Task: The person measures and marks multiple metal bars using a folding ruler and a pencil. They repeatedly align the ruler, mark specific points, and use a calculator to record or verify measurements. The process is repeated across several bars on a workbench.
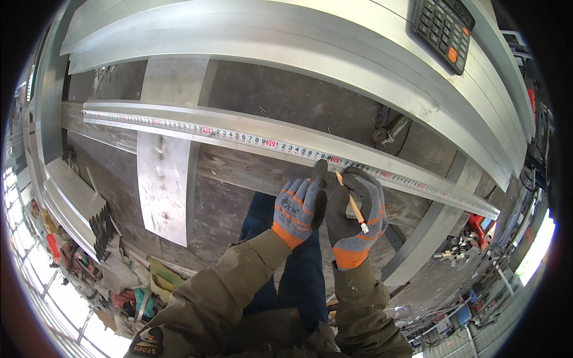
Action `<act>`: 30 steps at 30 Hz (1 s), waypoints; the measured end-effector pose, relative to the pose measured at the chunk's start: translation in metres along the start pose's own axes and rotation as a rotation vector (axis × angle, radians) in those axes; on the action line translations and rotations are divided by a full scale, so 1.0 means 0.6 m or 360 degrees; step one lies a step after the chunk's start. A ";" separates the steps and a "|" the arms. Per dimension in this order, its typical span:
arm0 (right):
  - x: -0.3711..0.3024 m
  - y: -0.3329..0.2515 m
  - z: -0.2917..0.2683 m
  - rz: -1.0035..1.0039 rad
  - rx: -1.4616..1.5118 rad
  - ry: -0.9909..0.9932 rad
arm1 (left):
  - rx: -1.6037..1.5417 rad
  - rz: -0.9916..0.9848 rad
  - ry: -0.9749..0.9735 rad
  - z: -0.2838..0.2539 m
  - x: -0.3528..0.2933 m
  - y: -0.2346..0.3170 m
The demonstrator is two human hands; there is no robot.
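Observation:
My right hand point(358, 218), in a grey and orange glove with dark palm, closes around a light wooden pencil point(352, 204). The pencil's tip points at the edge of a long silver metal bar point(286, 130). Along this bar lies a white tape measure blade point(239, 138) with black and red markings. My left hand point(298, 206), gloved alike, is beside the right one. Its fingers stretch forward and one fingertip touches the bar's near edge by the tape; no held thing shows in it. Fingers of both hands are partly hidden.
Wide silver metal profiles point(250, 36) lie across the far side, with a black calculator point(443, 30) on them. Cross beams point(164, 191) support the bar. A round-ended metal tool point(391, 130) lies beyond it. Cloths and scraps point(128, 280) heap at left; a red tape case point(480, 227) is at right.

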State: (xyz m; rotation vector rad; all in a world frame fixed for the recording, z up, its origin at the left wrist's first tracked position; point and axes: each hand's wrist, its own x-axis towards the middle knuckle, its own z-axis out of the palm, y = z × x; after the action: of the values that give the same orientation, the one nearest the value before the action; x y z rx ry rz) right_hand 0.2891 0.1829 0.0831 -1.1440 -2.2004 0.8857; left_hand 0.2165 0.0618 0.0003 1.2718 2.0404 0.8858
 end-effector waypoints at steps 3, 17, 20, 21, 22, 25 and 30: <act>0.003 -0.001 0.000 -0.0091 -0.0116 0.0024 | 0.0004 -0.0022 -0.0013 -0.001 -0.001 0.002; 0.006 -0.005 0.003 -0.0068 -0.0067 0.0028 | -0.0050 -0.0019 -0.0005 -0.002 0.001 0.006; 0.007 -0.006 -0.004 -0.0111 -0.0086 -0.0044 | -0.0038 -0.0010 -0.0019 -0.003 -0.001 0.005; 0.007 -0.006 -0.006 -0.0108 -0.0078 -0.0084 | -0.0043 -0.0010 -0.0021 -0.004 -0.002 0.005; 0.007 -0.006 -0.006 -0.0105 -0.0062 -0.0064 | -0.0038 -0.0002 -0.0023 -0.004 -0.001 0.004; 0.006 -0.002 -0.003 -0.0092 -0.0032 -0.0026 | -0.0041 0.0003 -0.0029 -0.004 0.001 0.002; 0.004 0.001 0.001 -0.0081 -0.0040 -0.0007 | -0.0060 -0.0047 0.0003 -0.003 0.003 0.008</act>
State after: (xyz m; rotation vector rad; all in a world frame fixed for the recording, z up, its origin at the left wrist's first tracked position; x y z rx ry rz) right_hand 0.2879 0.1852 0.0824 -1.0939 -2.2400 0.8424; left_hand 0.2171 0.0646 0.0046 1.2184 2.0293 0.9076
